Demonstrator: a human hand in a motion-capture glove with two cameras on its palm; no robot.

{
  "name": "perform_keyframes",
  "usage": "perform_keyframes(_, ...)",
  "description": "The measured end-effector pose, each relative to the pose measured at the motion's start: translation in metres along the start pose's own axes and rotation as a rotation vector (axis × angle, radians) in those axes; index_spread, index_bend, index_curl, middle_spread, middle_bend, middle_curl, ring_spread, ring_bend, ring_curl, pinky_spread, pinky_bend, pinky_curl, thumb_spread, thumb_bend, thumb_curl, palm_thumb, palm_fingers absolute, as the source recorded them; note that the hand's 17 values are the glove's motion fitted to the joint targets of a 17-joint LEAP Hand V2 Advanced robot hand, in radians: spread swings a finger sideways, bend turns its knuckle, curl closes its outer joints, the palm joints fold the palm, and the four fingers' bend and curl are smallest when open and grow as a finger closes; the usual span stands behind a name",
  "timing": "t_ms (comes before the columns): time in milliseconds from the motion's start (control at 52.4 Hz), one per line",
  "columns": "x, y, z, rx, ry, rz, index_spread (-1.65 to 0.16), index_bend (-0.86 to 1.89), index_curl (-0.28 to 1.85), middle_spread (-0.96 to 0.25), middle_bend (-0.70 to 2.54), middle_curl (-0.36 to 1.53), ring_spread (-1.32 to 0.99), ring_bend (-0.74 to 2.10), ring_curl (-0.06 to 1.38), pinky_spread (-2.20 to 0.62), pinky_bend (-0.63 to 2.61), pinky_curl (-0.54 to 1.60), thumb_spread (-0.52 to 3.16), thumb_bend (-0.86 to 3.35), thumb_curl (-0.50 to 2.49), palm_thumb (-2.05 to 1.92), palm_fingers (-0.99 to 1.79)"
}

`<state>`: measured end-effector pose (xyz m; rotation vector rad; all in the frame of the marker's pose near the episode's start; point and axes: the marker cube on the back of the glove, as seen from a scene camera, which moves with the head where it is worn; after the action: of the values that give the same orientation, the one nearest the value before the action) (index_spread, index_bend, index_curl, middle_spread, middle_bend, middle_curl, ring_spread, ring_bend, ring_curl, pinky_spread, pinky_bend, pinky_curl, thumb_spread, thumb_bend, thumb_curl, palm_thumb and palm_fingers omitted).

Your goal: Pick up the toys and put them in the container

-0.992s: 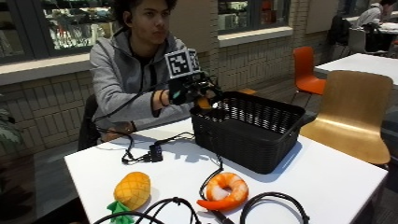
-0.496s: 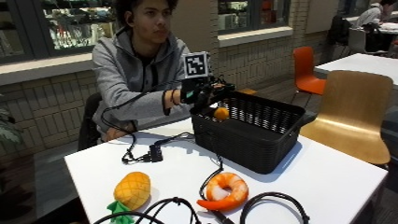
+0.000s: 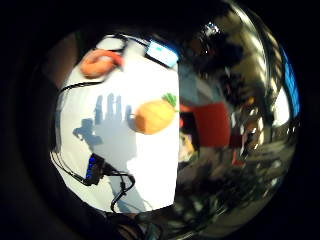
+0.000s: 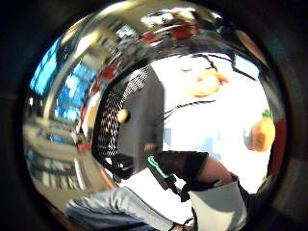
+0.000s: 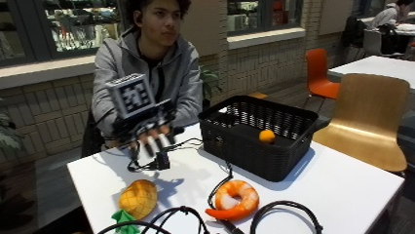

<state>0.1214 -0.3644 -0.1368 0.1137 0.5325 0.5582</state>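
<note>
The gloved right hand hovers with fingers spread, holding nothing, above the white surface near its far edge — pineapple and shrimp lie by the near edge, an orange ball inside the basket.

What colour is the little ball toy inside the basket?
Orange. The ball lies in the black basket; the outside view shows it best.
</note>
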Motion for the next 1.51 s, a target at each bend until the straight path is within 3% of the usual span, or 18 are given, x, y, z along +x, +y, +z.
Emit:
perform_keyframes(115, 0.082, -0.011, 0.032, -0.01, -0.011, 0.255, -0.25, 0.12, 0.27, -0.02, 0.18, 0.37, -0.16, 0.3, 0.26, 0.0, 0.64, 0.38, 1.1, -0.03, 0.29, 0.02, 0.2)
perform_keyframes(210, 0.097, -0.012, 0.066, -0.092, -0.037, 0.444, -0.25, 0.05, 0.25, 0.01, 0.13, 0.36, -0.14, 0.37, 0.3, 0.01, 0.83, 0.44, 1.09, -0.03, 0.3, 0.0, 0.05)
perform_keyframes(458, 0.083, -0.023, 0.111, -0.212, -0.08, 0.554, -0.26, 0.11, 0.22, 0.04, 0.12, 0.31, -0.07, 0.46, 0.33, 0.0, 1.19, 0.5, 1.13, -0.02, 0.3, -0.01, -0.02)
perform_keyframes(649, 0.075, -0.03, 0.118, -0.181, -0.078, 0.562, -0.27, 0.12, 0.18, 0.09, 0.12, 0.26, -0.07, 0.84, 0.42, -0.13, 1.4, 0.52, 1.38, 0.19, 0.37, 0.32, 0.07)
perform_keyframes(840, 0.071, -0.033, 0.122, 0.01, -0.037, 0.491, -0.24, 0.36, 0.28, 0.03, 0.19, 0.26, -0.13, 0.98, 0.45, -0.25, 1.31, 0.45, 1.48, 0.32, 0.46, 0.54, 0.49)
perform_keyframes(992, 0.067, -0.035, 0.113, 0.069, 0.039, 0.414, -0.23, 0.45, 0.36, -0.04, 0.26, 0.31, -0.2, 1.0, 0.48, -0.31, 1.22, 0.43, 1.35, 0.34, 0.55, 0.69, 0.62)
perform_keyframes(1145, 0.056, -0.028, 0.097, 0.094, -0.034, 0.323, -0.22, 0.61, 0.45, -0.11, 0.35, 0.38, -0.26, 0.96, 0.49, -0.35, 1.13, 0.41, 1.11, 0.29, 0.66, 0.74, 0.72)
perform_keyframes(1355, -0.021, -0.017, 0.038, 0.035, -0.193, 0.056, -0.21, 0.71, 0.57, -0.17, 0.43, 0.47, -0.3, 0.97, 0.53, -0.37, 1.13, 0.43, 0.87, 0.25, 0.77, 0.76, 0.71)
perform_keyframes(1508, -0.128, 0.012, 0.007, 0.169, -0.23, -0.238, -0.2, 0.72, 0.64, -0.2, 0.45, 0.52, -0.32, 0.99, 0.56, -0.37, 1.16, 0.44, 0.76, 0.23, 0.84, 0.77, 0.68)
